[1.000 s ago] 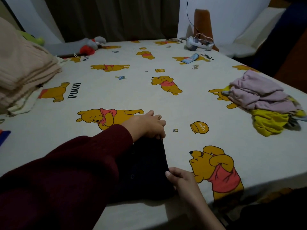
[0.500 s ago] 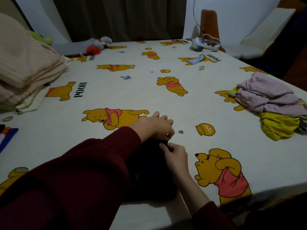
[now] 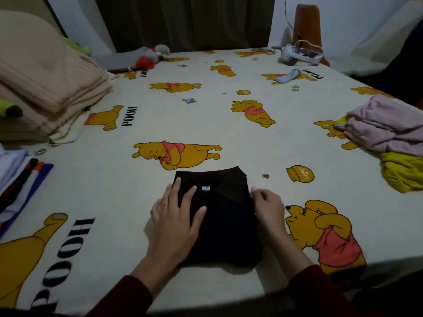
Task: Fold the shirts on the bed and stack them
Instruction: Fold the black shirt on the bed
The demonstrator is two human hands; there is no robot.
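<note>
Pressing flat, left hand (image 3: 177, 211) and right hand (image 3: 267, 205) flank the black shirt (image 3: 225, 225).

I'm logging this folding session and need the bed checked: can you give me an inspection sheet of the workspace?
Surface: bed sheet, cream with a bear print.
Job's things: black shirt folded at the near edge; folded stack far left; unfolded pile, pink over yellow, right.
Clutter: plush toy, small tube, beige blanket.
Hands: left hand flat on the shirt; right hand at its right edge, fingers curled.
Cables: cord on the white device.
Surroundings: dark curtain.
</note>
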